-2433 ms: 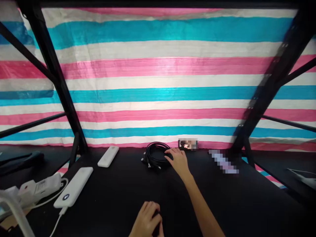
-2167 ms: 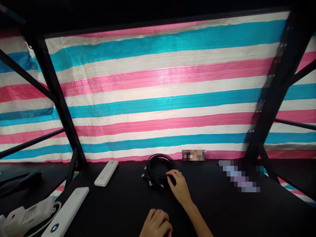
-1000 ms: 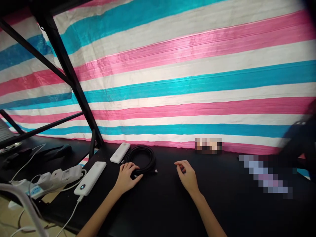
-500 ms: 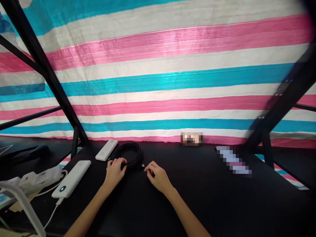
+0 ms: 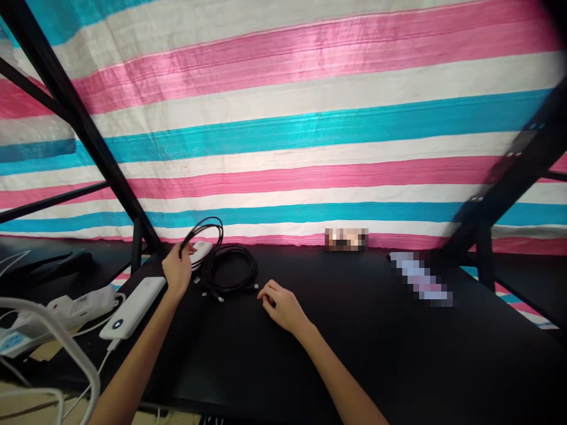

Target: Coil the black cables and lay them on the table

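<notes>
My left hand (image 5: pixel 178 268) is closed around a few raised loops of black cable (image 5: pixel 215 219), lifted above the table at the left. The rest of the black cable (image 5: pixel 254 265) lies coiled on the table beside it, with several small metal-tipped plugs around its lower edge. One plug (image 5: pixel 256 286) points toward my right hand (image 5: pixel 280 302). That hand rests on the table with its fingers curled in, just right of the plug and apart from it; nothing shows in its grasp. Behind my left hand a white power bank (image 5: pixel 202 251) is partly hidden by the cable.
Another white power bank (image 5: pixel 133 308), with a white cord plugged in, lies at the left near a white power strip (image 5: pixel 66 313). A blurred-out object (image 5: pixel 346 239) stands at the back, another (image 5: pixel 420 279) at the right. Black metal posts (image 5: pixel 106 159) flank the black table (image 5: pixel 376 354).
My left hand has moved left and up from the coil, pulling some cable loops off the table with it. My right hand has hardly moved. The view has tilted slightly down.
</notes>
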